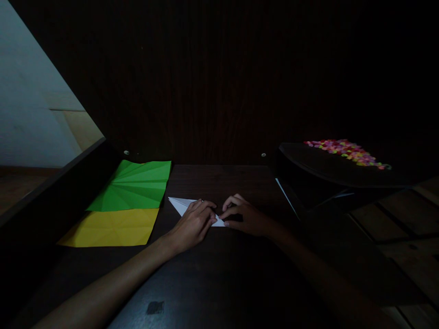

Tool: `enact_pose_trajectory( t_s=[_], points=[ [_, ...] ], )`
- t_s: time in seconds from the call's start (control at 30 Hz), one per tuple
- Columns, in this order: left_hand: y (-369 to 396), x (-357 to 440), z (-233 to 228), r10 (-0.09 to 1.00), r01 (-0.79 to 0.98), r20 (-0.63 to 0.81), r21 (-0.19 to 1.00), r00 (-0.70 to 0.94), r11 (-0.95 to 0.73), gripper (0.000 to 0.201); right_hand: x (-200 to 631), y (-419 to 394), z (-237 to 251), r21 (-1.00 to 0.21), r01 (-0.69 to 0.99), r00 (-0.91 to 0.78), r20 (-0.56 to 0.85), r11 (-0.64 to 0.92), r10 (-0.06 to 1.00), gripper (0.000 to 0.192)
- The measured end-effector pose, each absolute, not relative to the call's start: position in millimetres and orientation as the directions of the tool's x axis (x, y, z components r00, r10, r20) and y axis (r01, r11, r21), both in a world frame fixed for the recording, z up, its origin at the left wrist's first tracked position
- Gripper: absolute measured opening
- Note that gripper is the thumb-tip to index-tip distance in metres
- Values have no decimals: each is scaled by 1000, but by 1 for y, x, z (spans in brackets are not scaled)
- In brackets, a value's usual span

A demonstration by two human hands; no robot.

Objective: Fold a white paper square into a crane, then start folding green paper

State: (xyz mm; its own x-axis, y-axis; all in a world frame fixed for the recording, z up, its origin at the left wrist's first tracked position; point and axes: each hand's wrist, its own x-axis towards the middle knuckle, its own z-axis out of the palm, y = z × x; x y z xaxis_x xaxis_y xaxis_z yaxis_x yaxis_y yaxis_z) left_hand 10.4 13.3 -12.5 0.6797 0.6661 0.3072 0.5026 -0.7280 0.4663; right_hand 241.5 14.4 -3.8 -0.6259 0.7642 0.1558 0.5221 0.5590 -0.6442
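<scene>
A folded piece of white paper lies on the dark wooden desk, its pointed end toward the left. Over its middle rests my left hand, fingers bent and pressed together, holding the paper down. From the other side my right hand reaches in, thumb and forefinger closed at the paper's right corner. The other fingers of that hand are curled above it. Part of the fold is hidden beneath my left fingers.
Left of my hands lie a creased green sheet and a creased yellow sheet, partly overlapping. A dark panel rises behind the desk. On a rounded shelf at right sits a cluster of small colourful pieces. The scene is dim.
</scene>
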Motion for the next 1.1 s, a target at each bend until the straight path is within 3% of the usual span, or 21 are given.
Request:
enact_pose_trajectory(
  t_s=[0.27, 0.77, 1.1],
  points=[
    [13, 11, -9, 663, 504, 288, 465, 691, -728, 11, 243, 12, -4, -637, 519, -633, 162, 570, 757, 19],
    [13, 11, -11, 658, 497, 292, 467, 694, -731, 11, 233, 10, -14, -636, 548, -543, 222, 543, 810, 3],
    [13, 8, -12, 686, 480, 262, 549, 678, -684, 11, 231, 8, -11, -608, 553, -559, 237, 570, 794, 4]
  ],
)
